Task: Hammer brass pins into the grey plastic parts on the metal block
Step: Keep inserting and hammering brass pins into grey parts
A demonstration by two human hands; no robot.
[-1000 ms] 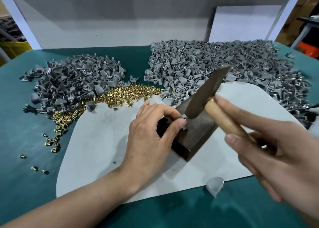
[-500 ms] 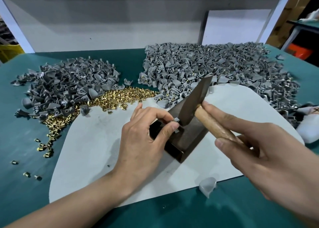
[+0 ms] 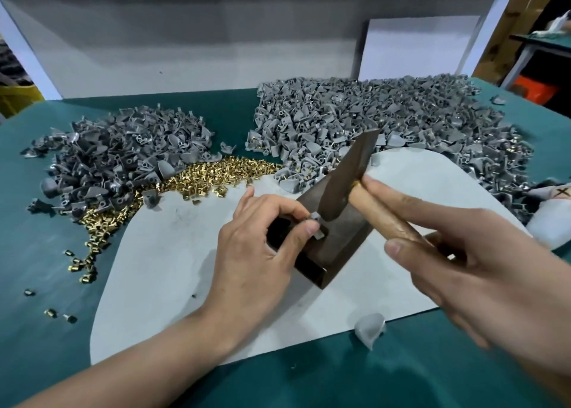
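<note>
Head view: a small grey plastic part [image 3: 315, 217] sits on the top face of the dark metal block [image 3: 343, 244], near the middle of the scene. The left hand [image 3: 262, 253] pinches it between thumb and forefinger. The part is mostly covered by those fingertips, and no brass pin in it can be made out. The same hand hides the block's left side.

The hammer head [image 3: 346, 179] slants up and away, its lower end right at the part. Whether the two touch cannot be told. The right hand [image 3: 463, 268] grips the wooden handle [image 3: 380, 216] with its fingers wrapped around it and the forefinger laid along the top. The handle's near end is lost inside that hand, and the right forearm is cut off by the frame edge.

The block stands on a pale grey mat [image 3: 173, 253] spread over the green surface [image 3: 309, 383]. One loose grey part [image 3: 369, 327] lies at the mat's near edge.

Beyond the mat's far left edge runs a band of brass pins [image 3: 210, 176], thinning out toward the near left, where a few stray pins [image 3: 51, 313] lie apart. A pile of grey parts [image 3: 117, 157] sits to the far left, and a larger pile [image 3: 386, 120] to the far right, with bits of brass showing among its parts.

At the right edge a white object [image 3: 550, 219] marked with a dark cross is only partly in frame. A white board [image 3: 414, 49] leans against the far wall.
</note>
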